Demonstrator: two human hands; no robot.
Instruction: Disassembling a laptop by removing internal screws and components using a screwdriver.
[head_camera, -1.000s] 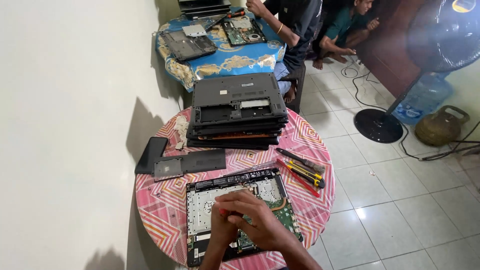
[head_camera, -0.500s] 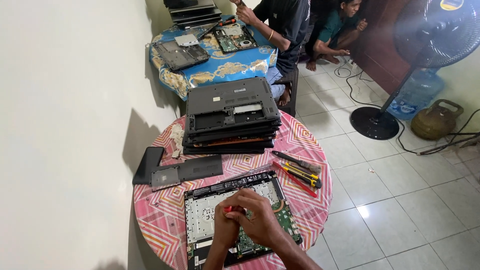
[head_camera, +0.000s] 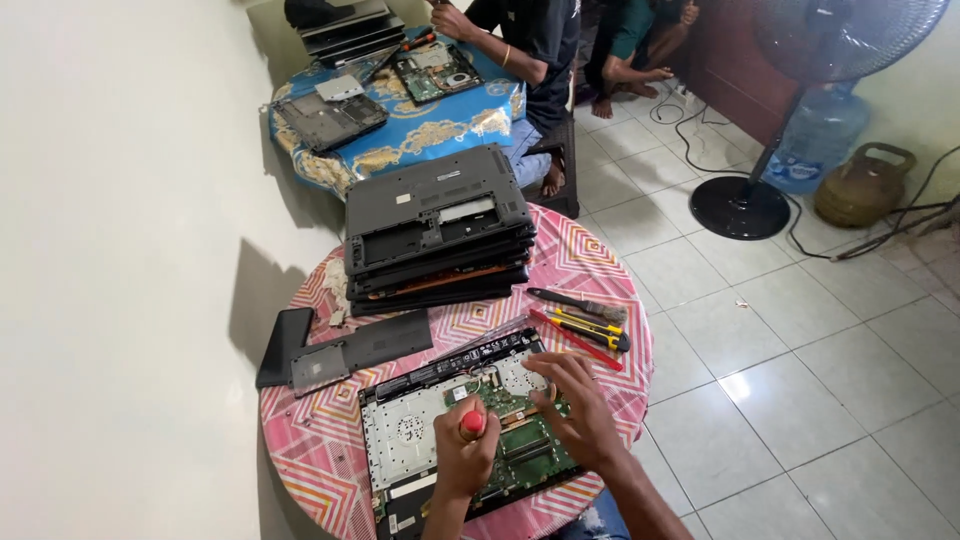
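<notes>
Table (head_camera: 590, 262), round, pink-patterned. Laptop stack (head_camera: 437, 228) at far side. Opened laptop (head_camera: 420, 440) at near edge, board exposed. Loose panel (head_camera: 362, 350) to its left, tools (head_camera: 585, 325) to its right. Left hand (head_camera: 462, 458) fisted round red-handled screwdriver (head_camera: 471, 423), tip down on board. Right hand (head_camera: 572, 412) spread flat, holding nothing, steadying laptop. Unscrewing, apparently; steady downward pressure needed.
</notes>
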